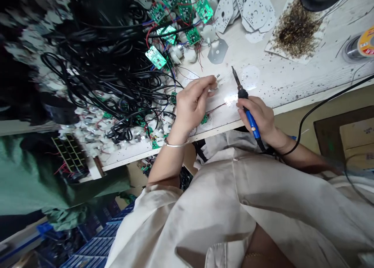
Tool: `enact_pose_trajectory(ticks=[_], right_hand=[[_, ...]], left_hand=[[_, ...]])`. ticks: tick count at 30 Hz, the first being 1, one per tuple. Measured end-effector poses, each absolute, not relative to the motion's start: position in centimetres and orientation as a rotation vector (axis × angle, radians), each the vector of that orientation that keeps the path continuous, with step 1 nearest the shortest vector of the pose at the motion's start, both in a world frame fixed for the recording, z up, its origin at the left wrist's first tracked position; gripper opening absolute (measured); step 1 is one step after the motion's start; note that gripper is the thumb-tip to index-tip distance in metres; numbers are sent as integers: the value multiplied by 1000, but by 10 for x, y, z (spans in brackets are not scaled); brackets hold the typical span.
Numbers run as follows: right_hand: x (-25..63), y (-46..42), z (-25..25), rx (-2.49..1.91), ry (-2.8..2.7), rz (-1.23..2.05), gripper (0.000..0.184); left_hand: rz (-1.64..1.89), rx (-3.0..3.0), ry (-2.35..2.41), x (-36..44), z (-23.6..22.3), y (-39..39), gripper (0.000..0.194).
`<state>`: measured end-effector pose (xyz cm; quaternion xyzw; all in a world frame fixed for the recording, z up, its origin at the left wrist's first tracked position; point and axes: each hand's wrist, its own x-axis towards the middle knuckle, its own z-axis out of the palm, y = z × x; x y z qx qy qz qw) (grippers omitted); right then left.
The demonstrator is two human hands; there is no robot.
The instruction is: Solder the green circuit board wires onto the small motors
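Note:
My left hand (193,102) is closed in a pinch at the bench edge, fingertips holding a small metal part (216,77) with thin red wires trailing from it. My right hand (258,116) grips a blue-handled soldering iron (244,96), its dark tip pointing up and left, just right of the pinched part. A small green circuit board (204,119) lies under my left hand on the white bench (292,81). A silver bangle circles my left wrist.
A mass of black cables (102,65) and green circuit boards (187,11) covers the bench's left. White round LED plates (251,11) lie at the back, a burnt sponge pad (296,28) and a solder spool (362,44) at right. Blue crates (96,248) stand below.

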<state>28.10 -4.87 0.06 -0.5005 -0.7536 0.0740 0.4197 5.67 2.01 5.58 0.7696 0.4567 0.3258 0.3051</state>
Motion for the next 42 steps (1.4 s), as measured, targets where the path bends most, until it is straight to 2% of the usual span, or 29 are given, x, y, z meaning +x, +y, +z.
enact_pose_trajectory(ticks=[5, 8, 13, 19, 26, 31, 37, 42], right_hand=[[284, -46, 14, -1197, -1785, 295, 28], [285, -37, 28, -1214, -1754, 241, 20], [274, -19, 30, -1313, -1824, 93, 36], [265, -19, 19, -1397, -1848, 263, 33], [267, -15, 21, -1419, -1903, 300, 30], [275, -13, 30, -1440, -1945, 450, 26], [276, -15, 28, -1309, -1826, 572, 33], [276, -11, 24, -1376, -1909, 496, 31]], left_hand=[[914, 1928, 1272, 74, 47, 15, 28], [871, 1924, 1248, 84, 49, 9, 23], [897, 2211, 1260, 90, 55, 4, 18], [1027, 2369, 1217, 89, 53, 0, 13], [1056, 2269, 1221, 92, 53, 0, 7], [1001, 2156, 1132, 89, 52, 2, 12], [971, 1715, 1176, 90, 42, -3, 32], [1008, 1963, 1207, 87, 49, 3, 28]])
